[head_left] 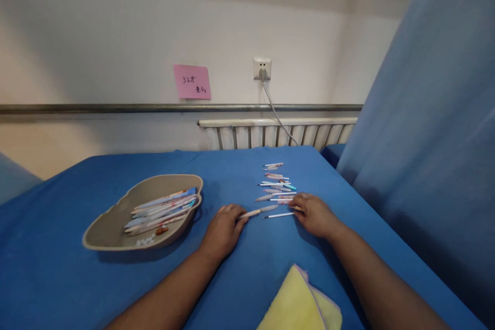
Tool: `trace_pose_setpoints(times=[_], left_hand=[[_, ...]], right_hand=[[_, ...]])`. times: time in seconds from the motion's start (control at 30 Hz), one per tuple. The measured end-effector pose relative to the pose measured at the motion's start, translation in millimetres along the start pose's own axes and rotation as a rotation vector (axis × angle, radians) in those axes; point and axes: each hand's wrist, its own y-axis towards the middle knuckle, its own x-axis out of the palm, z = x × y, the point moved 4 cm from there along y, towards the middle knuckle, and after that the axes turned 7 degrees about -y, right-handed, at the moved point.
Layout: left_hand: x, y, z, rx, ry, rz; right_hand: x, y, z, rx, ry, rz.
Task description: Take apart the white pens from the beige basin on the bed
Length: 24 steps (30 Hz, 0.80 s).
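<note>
My left hand lies low over the blue sheet, its fingers closed on the rear end of a pale pen barrel that points right. Just to the right, a white pen refill lies on the sheet, its right end reaching my right hand. The fingers of that hand are pinched together around a small, thin, tan piece whose kind I cannot make out. Beyond both hands, several pen parts and refills lie in a loose column. A beige tray at left holds several pens.
Small white pieces and a brown piece lie in the tray. A folded yellow cloth rests near the front. A blue curtain hangs at right. Behind the bed are a white rail and a plugged-in cord.
</note>
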Motion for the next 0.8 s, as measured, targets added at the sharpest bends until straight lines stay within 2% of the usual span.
trace_pose_setpoints(times=[0.1,0.2,0.33,0.53,0.67,0.8], left_hand=[[3,-2,10,0.071,-0.02,-0.025],[10,-5,20,0.139,-0.023,-0.066],[19,0,27,0.144,0.004,-0.089],[26,18,33,0.152,0.013,-0.044],[16,9,38,0.163,-0.036,0.065],[-13,-16,43,0.175,-0.043,0.114]], right_hand=[[-4,-3,12,0.103,-0.026,0.035],[-4,-5,23,0.183,-0.065,0.012],[0,-1,23,0.146,-0.047,-0.015],[0,5,9,0.073,0.002,0.026],[-3,1,-2,0.047,0.068,0.138],[0,-4,-19,-0.029,0.168,0.18]])
